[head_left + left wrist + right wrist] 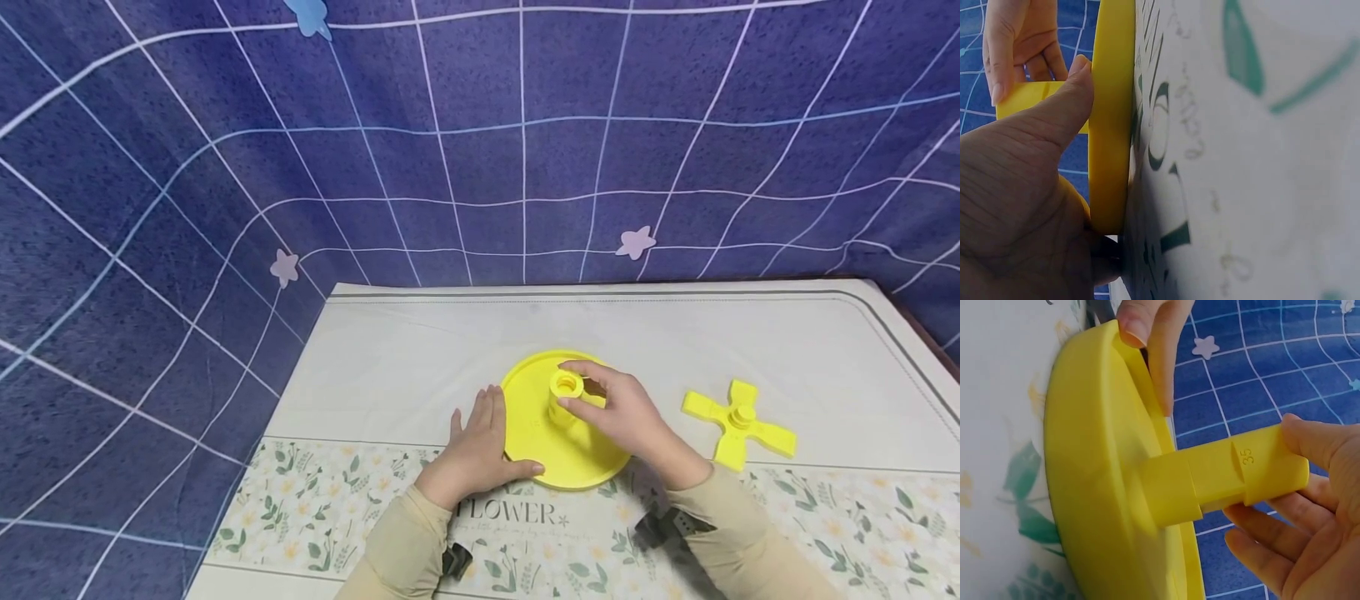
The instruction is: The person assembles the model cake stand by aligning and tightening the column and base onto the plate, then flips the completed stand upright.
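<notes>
A round yellow plate with a raised rim (528, 442) lies on the table. From its middle rises a yellow cylindrical post (1216, 478), stepped and marked "35", with a hollow top. My right hand (628, 410) holds the post near its upper end, thumb on one side and fingers on the other. My left hand (478, 450) steadies the plate's left edge, its fingers stretched along the rim. The left thumb (1066, 103) lies over the near rim in the left wrist view. How the post joins the plate cannot be seen clearly.
A yellow four-armed cross piece (738, 421) with a central knob lies to the right of the plate. The table's cloth (420, 350) is white with a floral band in front. A blue gridded curtain (480, 167) hangs behind and at the left.
</notes>
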Tool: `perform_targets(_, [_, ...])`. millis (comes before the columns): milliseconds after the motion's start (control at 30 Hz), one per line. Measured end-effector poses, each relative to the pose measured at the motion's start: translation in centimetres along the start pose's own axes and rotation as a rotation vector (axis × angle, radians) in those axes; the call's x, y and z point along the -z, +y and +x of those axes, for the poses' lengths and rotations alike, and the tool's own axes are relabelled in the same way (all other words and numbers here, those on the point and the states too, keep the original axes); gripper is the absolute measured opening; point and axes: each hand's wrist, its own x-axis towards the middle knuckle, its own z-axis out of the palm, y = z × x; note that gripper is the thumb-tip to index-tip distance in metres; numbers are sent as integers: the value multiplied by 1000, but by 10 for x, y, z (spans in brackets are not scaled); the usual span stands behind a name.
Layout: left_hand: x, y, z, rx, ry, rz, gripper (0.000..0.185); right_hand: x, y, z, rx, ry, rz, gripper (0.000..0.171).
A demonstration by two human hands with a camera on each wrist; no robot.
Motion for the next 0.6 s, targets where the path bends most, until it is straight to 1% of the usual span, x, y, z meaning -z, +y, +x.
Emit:
perform_targets(167, [-1,-1,0,-2,2,0,123,-5,-3,-2,-22,72,-56,44])
perform_targets(267, [-1,-1,0,-2,3,2,123,-8,-4,-4,-38,101,-91,44])
perform_targets(467, [-1,-1,0,-3,5,6,123,-10,-6,-6,-49,126,-137,44])
perform_targets(600, [-2,-1,0,-7,4,13,123,-9,-7,-7,-39,129,-164,45])
